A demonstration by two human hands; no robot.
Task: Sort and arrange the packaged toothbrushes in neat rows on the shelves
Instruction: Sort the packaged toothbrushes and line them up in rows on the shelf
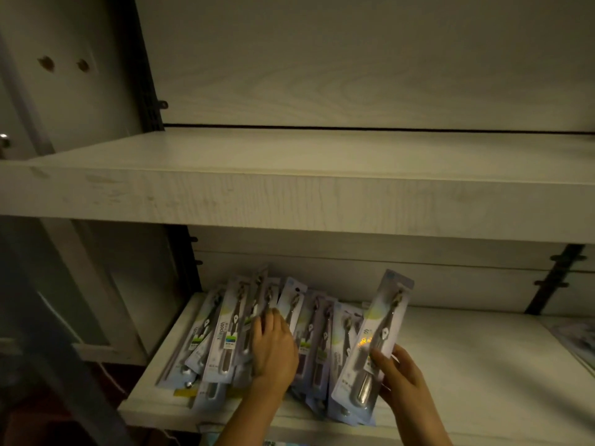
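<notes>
Dim light. Nearest: your right hand [399, 371] grips one packaged toothbrush [376, 333] by its lower half, thumb on the face and fingers curled round its right edge. The pack is lifted at a slant over the lower shelf [467, 365], its top leaning right. Your left hand [273, 346] lies palm-down on the pile [222, 333] of overlapping packs, fingers straight and close together (tips blurred). The pile fans across the shelf's left half, crowding right up to the held pack. A yellow tag [185, 392] pokes out under its front. At far right is a flat packet [576, 339], cropped. Behind, a black bracket [553, 281] runs up the back panel. The upper shelf [289, 194] overhangs everything.
</notes>
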